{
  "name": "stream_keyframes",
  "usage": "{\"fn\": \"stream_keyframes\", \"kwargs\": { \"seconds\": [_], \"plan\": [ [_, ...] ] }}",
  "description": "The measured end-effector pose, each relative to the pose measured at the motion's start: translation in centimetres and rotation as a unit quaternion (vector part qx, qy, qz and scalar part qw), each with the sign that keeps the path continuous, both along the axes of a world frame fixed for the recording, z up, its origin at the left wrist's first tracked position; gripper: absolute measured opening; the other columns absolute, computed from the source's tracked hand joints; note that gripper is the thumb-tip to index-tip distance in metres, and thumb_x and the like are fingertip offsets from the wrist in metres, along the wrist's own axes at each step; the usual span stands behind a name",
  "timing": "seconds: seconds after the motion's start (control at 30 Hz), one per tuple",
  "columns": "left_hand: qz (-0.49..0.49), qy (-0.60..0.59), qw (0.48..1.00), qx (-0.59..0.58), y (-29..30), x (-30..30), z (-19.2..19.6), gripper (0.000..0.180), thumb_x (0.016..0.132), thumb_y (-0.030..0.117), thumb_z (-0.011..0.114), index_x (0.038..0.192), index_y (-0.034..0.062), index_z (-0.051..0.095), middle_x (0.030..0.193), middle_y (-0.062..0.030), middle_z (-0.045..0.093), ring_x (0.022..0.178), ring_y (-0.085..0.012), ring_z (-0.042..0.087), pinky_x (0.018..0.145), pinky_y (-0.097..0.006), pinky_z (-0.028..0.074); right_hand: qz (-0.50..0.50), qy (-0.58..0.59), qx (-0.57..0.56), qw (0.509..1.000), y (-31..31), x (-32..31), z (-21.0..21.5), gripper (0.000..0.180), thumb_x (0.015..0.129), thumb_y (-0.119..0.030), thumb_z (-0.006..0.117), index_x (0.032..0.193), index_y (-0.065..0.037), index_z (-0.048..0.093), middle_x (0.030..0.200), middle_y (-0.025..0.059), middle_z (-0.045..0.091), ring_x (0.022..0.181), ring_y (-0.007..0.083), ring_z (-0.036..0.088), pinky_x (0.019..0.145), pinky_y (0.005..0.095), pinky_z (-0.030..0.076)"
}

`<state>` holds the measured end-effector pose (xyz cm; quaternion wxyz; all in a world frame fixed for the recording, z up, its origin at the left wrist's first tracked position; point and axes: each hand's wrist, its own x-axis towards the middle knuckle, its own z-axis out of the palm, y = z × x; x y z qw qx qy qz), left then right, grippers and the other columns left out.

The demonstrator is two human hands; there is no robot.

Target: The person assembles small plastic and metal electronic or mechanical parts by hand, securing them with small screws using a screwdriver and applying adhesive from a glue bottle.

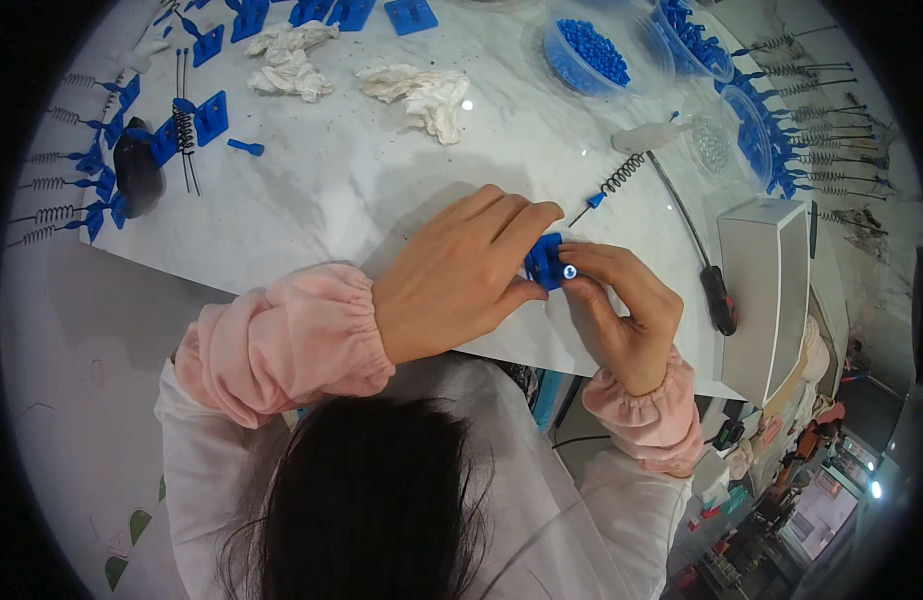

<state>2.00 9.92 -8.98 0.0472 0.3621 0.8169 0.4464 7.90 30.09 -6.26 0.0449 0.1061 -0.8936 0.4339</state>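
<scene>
My left hand [467, 265] is closed, its thumb and fingers pinching a small blue plastic plate [544, 258] near the table's front edge. At the plate's right side, my right hand [637, 305] pinches a small round blue part [570, 272] with a shiny pale centre, between thumb and forefinger. The part touches or overlaps the plate; how they join is hidden by the fingers. Beyond my right hand lies a black coil spring on a rod [622, 175], with a blue cone [595, 201] at its near end.
A long screwdriver [720, 300] lies right, beside a white box [767, 300]. Farther back are a squeeze bottle [644, 138], a tub of blue pieces [582, 75] and crumpled tissues [427, 98]. Spring assemblies line both table sides, near a black mouse-shaped object [139, 170] at left.
</scene>
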Motion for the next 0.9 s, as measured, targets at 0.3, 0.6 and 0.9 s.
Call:
{"fn": "stream_keyframes", "kwargs": {
  "seconds": [0.3, 0.6, 0.9],
  "plan": [
    [0.014, 0.033, 0.998, 0.043, 1.0, 0.7, -0.7, 0.062, 0.072, 0.009, 0.080, 0.127, 0.0001, 0.053, 0.115, -0.0162, 0.061, 0.105, -0.0355, 0.057, 0.091, -0.041, 0.047, -0.011, -0.019, 0.007, 1.000, 0.0, -0.3, 0.2, 0.023, 0.083, 0.002, 0.072, 0.106, -0.001, 0.072, 0.101, 0.0134, 0.073, 0.089, 0.0241, 0.071, 0.076, 0.0310, 0.055],
    [0.017, -0.011, 0.998, 0.052, 1.1, 0.3, -1.0, 0.066, 0.074, 0.003, 0.078, 0.133, 0.0007, 0.047, 0.117, -0.0112, 0.068, 0.110, -0.0326, 0.058, 0.093, -0.041, 0.048, 0.025, 0.016, 0.047, 0.998, 1.1, -1.3, 0.4, 0.024, 0.082, 0.000, 0.075, 0.106, -0.001, 0.073, 0.102, 0.0142, 0.074, 0.091, 0.0255, 0.071, 0.078, 0.0322, 0.056],
    [0.013, -0.009, 0.999, 0.043, 1.0, 0.1, -1.1, 0.063, 0.074, 0.002, 0.077, 0.131, 0.0023, 0.048, 0.116, -0.0095, 0.069, 0.108, -0.0311, 0.061, 0.089, -0.039, 0.051, 0.009, 0.000, 0.007, 1.000, 0.2, -1.3, 0.2, 0.025, 0.081, 0.001, 0.075, 0.106, 0.001, 0.073, 0.102, 0.0150, 0.074, 0.093, 0.0253, 0.072, 0.081, 0.0317, 0.056]
  ]
}}
